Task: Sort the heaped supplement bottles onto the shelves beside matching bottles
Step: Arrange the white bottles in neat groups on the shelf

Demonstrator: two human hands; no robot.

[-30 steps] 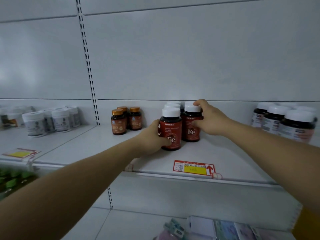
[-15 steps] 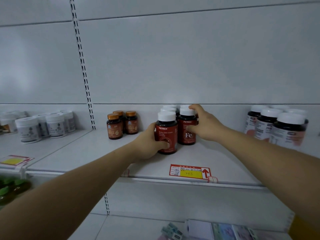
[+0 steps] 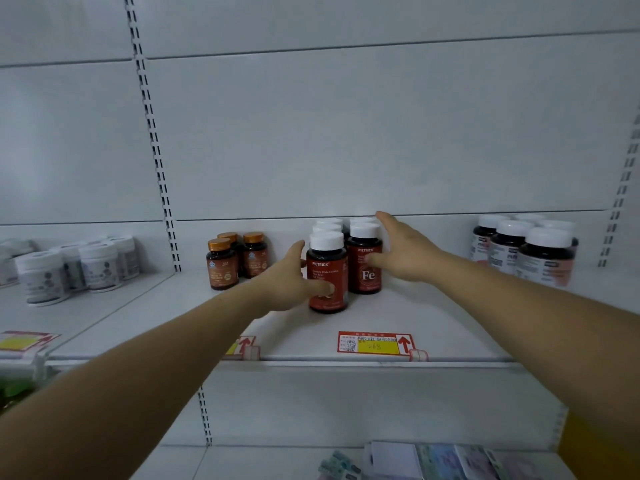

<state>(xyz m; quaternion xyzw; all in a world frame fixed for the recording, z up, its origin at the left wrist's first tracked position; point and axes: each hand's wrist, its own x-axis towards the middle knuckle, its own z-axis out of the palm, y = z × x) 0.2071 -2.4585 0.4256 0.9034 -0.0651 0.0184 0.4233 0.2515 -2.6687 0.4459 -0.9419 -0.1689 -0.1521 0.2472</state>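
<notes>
We seem to be finishing one placement: the two front red Fe bottles point(image 3: 327, 275) stand behind the price tag point(image 3: 375, 342), left hand point(image 3: 294, 280) thumb touching one, right hand point(image 3: 403, 249) spread, so next comes fetching another bottle.

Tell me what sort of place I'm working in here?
Probably a pharmacy or health shop aisle: white slotted retail shelving, a red and yellow price tag clipped to the shelf edge, and supplement bottles grouped by kind, such as the red Fe bottles.
</notes>
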